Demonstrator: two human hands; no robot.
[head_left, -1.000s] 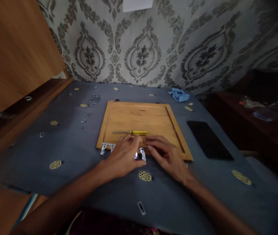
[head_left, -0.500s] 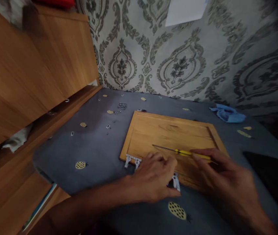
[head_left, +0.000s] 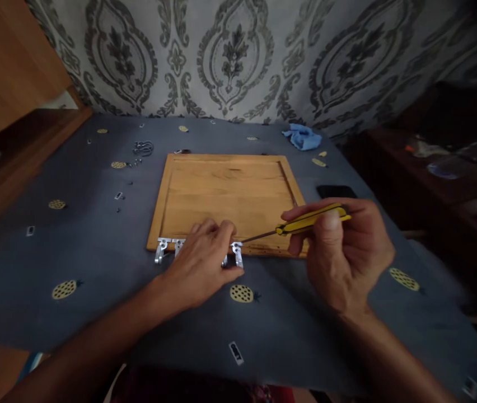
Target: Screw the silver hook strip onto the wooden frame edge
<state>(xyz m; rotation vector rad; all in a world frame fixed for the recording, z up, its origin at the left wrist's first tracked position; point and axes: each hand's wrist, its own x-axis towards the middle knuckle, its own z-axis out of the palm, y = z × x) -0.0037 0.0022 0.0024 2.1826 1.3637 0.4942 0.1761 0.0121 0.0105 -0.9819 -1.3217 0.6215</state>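
A wooden board [head_left: 230,193] with a raised rim lies flat on the cloth-covered table. Along its near edge sits a silvery metal hook rail [head_left: 163,249], with several arms hanging over the edge. My left hand [head_left: 202,263] is bent over the middle of this rail, fingers on the board and thumb by the right-hand arm; it hides part of the metal. In my right hand [head_left: 343,257] is a yellow-handled screwdriver [head_left: 305,222], its handle wrapped by the fingers. The shaft slants left and down, and its tip is at the rail's right end. Whether it meets a screw I cannot tell.
Small screws [head_left: 135,162] and a heap of curled metal pieces [head_left: 143,148] lie left of the board. A blue cloth [head_left: 302,137] is at the back right, and a black flat object [head_left: 336,192] lies beyond my right hand. Wooden furniture [head_left: 3,73] stands at left.
The view has turned right and down. My right hand has raised the screwdriver's handle and brought its tip to the rail's right end. My left hand stays on the rail.
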